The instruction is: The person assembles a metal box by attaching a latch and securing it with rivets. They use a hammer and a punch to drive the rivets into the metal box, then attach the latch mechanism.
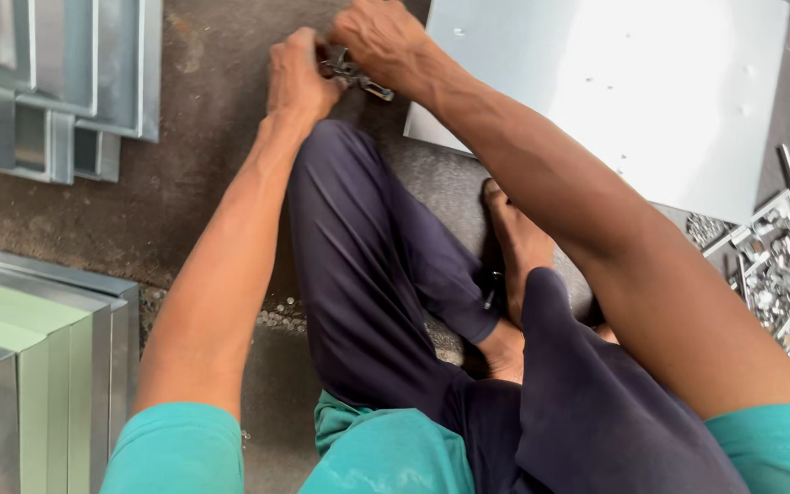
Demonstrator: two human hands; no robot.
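My left hand [299, 75] and my right hand [378, 41] meet at the top of the head view, just past my raised knee. Both are closed on a small metal bracket-like part [351, 75] that sticks out between them, its bright end pointing right. My fingers hide most of the part. I am sitting on the floor in dark trousers and a teal shirt, with one bare foot [516, 247] tucked in front of me.
A large flat grey metal sheet [633, 101] lies at the upper right. Folded metal channels [57, 82] are stacked upper left, more metal sections [38, 366] lower left. A pile of small metal hardware [779, 261] sits at the right edge. Loose small bits [281, 316] scatter the concrete floor.
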